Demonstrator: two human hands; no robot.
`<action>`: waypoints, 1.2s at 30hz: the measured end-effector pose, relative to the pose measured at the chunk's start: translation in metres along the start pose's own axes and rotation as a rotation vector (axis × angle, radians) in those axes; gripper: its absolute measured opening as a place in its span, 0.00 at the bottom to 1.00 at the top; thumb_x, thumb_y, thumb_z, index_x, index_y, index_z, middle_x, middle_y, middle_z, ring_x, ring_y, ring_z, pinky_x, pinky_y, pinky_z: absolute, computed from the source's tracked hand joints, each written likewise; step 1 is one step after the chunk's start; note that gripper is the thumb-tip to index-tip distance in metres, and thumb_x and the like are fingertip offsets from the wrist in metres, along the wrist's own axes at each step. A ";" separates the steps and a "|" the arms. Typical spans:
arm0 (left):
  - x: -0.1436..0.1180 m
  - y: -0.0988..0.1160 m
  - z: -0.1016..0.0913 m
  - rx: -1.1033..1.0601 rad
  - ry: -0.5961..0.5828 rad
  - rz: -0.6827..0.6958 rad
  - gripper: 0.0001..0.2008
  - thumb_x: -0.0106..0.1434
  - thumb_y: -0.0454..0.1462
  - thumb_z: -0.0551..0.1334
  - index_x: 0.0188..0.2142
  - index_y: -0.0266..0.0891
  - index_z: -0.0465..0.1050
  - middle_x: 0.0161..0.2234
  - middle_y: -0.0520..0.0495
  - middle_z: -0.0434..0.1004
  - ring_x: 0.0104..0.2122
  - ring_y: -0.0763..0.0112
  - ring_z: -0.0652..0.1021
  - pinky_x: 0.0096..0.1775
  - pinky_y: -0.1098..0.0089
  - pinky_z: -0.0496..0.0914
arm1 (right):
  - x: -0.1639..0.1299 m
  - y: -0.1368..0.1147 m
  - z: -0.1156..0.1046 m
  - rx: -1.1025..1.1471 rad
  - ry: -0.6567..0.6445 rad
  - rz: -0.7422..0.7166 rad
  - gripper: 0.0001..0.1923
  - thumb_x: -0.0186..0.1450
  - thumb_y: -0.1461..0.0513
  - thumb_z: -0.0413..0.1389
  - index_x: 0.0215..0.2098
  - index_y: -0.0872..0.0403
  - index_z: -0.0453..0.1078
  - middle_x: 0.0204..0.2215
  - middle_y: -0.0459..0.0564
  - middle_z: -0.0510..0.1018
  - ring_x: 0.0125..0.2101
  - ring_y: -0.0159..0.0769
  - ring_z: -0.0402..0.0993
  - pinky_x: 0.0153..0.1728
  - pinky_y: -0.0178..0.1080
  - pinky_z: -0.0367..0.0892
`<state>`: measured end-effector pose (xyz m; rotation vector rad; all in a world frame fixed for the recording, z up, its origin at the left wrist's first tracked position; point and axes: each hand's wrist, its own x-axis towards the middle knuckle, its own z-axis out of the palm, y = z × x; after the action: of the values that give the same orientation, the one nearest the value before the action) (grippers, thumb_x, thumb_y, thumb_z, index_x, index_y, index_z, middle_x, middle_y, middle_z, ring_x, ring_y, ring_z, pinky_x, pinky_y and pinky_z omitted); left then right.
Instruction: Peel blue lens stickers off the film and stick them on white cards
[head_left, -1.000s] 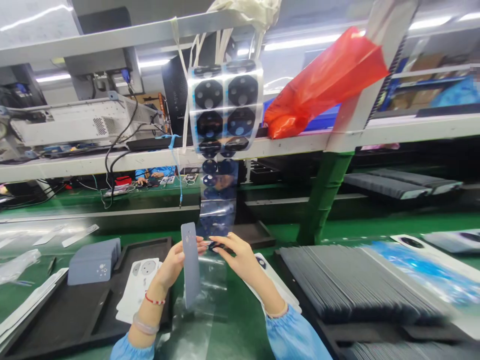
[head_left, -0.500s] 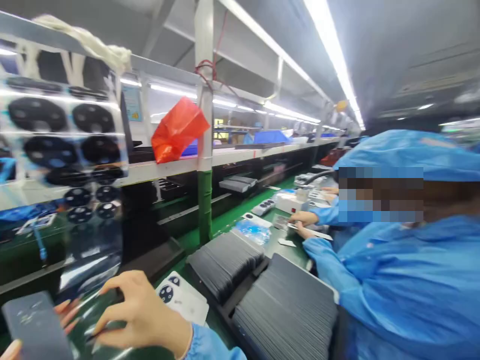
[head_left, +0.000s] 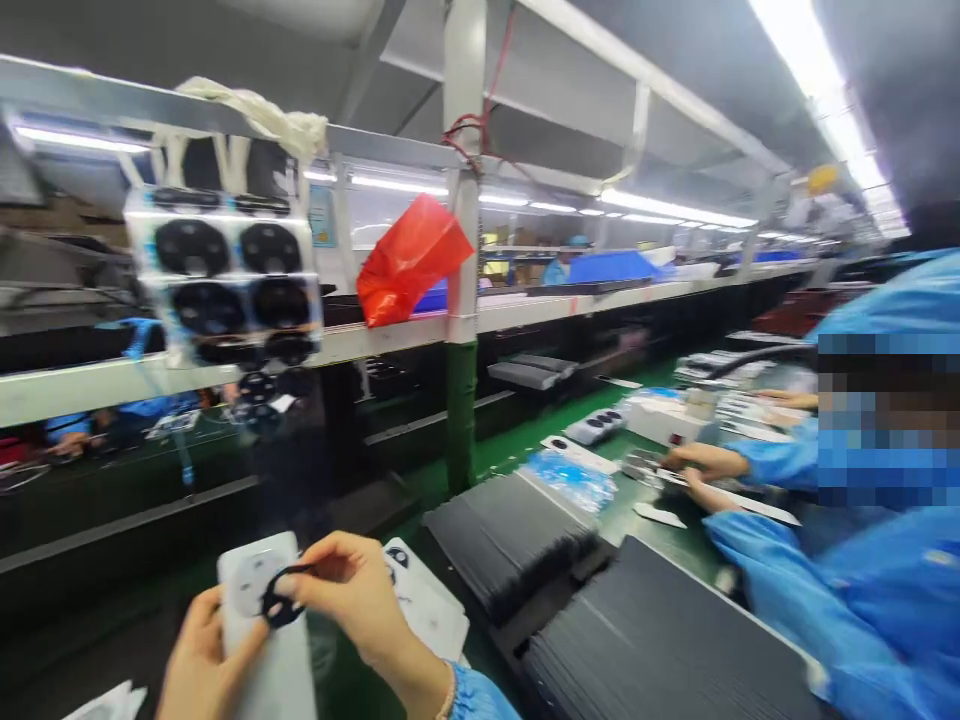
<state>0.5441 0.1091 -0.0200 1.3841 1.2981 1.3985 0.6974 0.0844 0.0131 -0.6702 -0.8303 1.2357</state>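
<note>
My left hand (head_left: 196, 668) is closed around a white phone back panel (head_left: 277, 665), held tilted up at the lower left. A pale round area with small holes shows at its top. My right hand (head_left: 367, 605) pinches a thin black round camera sticker (head_left: 283, 604) with holes, at the panel's upper right edge. The sticker partly overlaps the pale round area; whether it is stuck down I cannot tell. Ahead, a clear sheet of black round stickers (head_left: 236, 275) hangs from a rail.
White panels with black rounds (head_left: 427, 605) lie right of my right hand. Beyond are a stack of dark sheets (head_left: 510, 535) and a larger stack (head_left: 667, 640). A green and white post (head_left: 463, 420) rises behind. At right, a co-worker in a blue sleeve (head_left: 787, 590) handles a white strip.
The view has swung left. The panel now shows its white face instead of a grey one. My right hand has moved to the panel with the black sticker, and the hanging sheet hangs straighter.
</note>
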 end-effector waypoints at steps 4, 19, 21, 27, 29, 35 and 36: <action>-0.020 0.009 0.008 -0.120 -0.066 -0.036 0.29 0.46 0.55 0.71 0.39 0.39 0.69 0.27 0.51 0.77 0.23 0.67 0.75 0.25 0.71 0.69 | -0.003 0.006 0.005 -0.055 0.023 0.047 0.19 0.40 0.55 0.75 0.23 0.55 0.75 0.22 0.45 0.79 0.26 0.31 0.74 0.33 0.34 0.68; -0.048 0.006 -0.002 -0.096 -0.198 0.181 0.21 0.67 0.48 0.56 0.55 0.42 0.59 0.49 0.42 0.70 0.46 0.59 0.74 0.45 0.62 0.70 | -0.019 0.023 0.006 -0.243 0.087 -0.021 0.16 0.50 0.51 0.70 0.24 0.54 0.76 0.24 0.46 0.78 0.27 0.33 0.70 0.34 0.37 0.66; -0.048 0.004 -0.004 -0.070 -0.223 0.217 0.20 0.69 0.46 0.54 0.56 0.42 0.58 0.50 0.41 0.69 0.47 0.59 0.74 0.47 0.61 0.69 | -0.019 0.023 0.006 -0.244 0.092 -0.027 0.15 0.50 0.52 0.70 0.24 0.53 0.76 0.24 0.45 0.78 0.27 0.33 0.70 0.34 0.37 0.66; -0.050 0.005 -0.001 -0.050 -0.207 0.268 0.20 0.69 0.45 0.54 0.57 0.41 0.57 0.51 0.41 0.70 0.49 0.58 0.73 0.49 0.60 0.68 | -0.020 0.023 0.008 -0.268 0.117 -0.049 0.14 0.51 0.52 0.70 0.24 0.53 0.76 0.23 0.46 0.78 0.27 0.34 0.70 0.33 0.37 0.65; -0.051 0.005 0.000 -0.043 -0.203 0.276 0.19 0.69 0.44 0.54 0.57 0.41 0.58 0.51 0.41 0.70 0.49 0.58 0.73 0.50 0.59 0.68 | -0.021 0.024 0.008 -0.271 0.122 -0.058 0.14 0.51 0.52 0.70 0.24 0.53 0.77 0.23 0.46 0.78 0.27 0.34 0.71 0.32 0.37 0.66; -0.051 0.005 -0.001 -0.009 -0.188 0.275 0.19 0.68 0.42 0.53 0.57 0.40 0.58 0.52 0.40 0.70 0.51 0.56 0.73 0.51 0.58 0.67 | -0.021 0.027 0.007 -0.259 0.118 -0.073 0.13 0.52 0.53 0.69 0.25 0.53 0.77 0.25 0.46 0.79 0.28 0.34 0.71 0.33 0.38 0.67; -0.051 0.006 -0.001 -0.010 -0.190 0.271 0.19 0.68 0.42 0.53 0.57 0.40 0.58 0.52 0.40 0.70 0.52 0.55 0.73 0.51 0.58 0.67 | -0.021 0.027 0.007 -0.259 0.116 -0.070 0.13 0.52 0.53 0.69 0.25 0.53 0.77 0.25 0.46 0.79 0.28 0.34 0.71 0.33 0.38 0.67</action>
<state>0.5500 0.0588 -0.0249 1.6903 1.0079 1.4047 0.6746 0.0694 -0.0086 -0.9060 -0.9176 1.0253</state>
